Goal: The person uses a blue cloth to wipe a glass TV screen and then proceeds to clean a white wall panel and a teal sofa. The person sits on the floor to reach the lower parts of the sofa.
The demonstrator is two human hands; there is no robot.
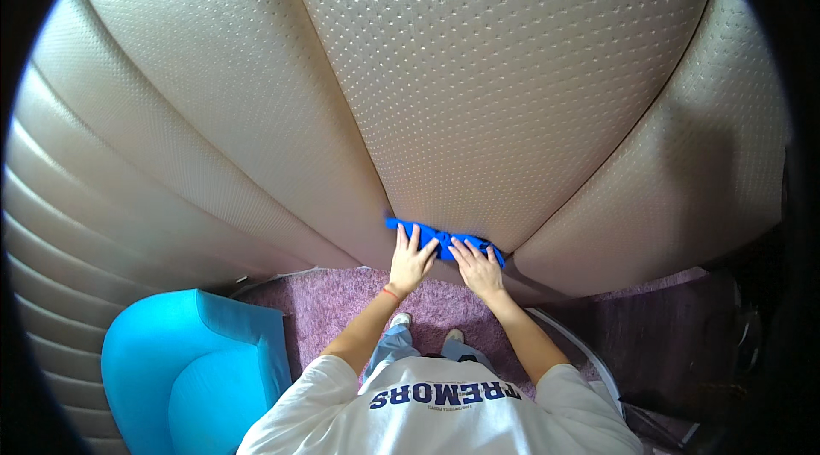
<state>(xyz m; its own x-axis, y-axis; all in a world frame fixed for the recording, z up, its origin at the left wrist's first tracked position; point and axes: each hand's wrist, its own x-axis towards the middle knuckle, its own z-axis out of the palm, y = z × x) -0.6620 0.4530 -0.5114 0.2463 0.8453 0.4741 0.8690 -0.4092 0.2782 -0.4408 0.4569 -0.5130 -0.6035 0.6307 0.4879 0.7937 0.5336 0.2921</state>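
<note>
A bright blue cloth (pixel 442 250) with dark markings is pressed against the padded wall panel (pixel 487 102), which is beige, dimpled and divided by long seams. My left hand (pixel 412 259) lies with spread fingers on the left part of the cloth. On its right part rests my right hand (pixel 479 268), also with the fingers spread. The cloth's left end reaches a seam of the panel. Whether either hand grips the cloth or only presses it flat cannot be told.
A turquoise upholstered armchair (pixel 218 378) stands at the lower left, beside the padded wall. Purple carpet (pixel 339 301) covers the floor under my feet. At the right a curved pale edge (pixel 592 359) borders a dark area.
</note>
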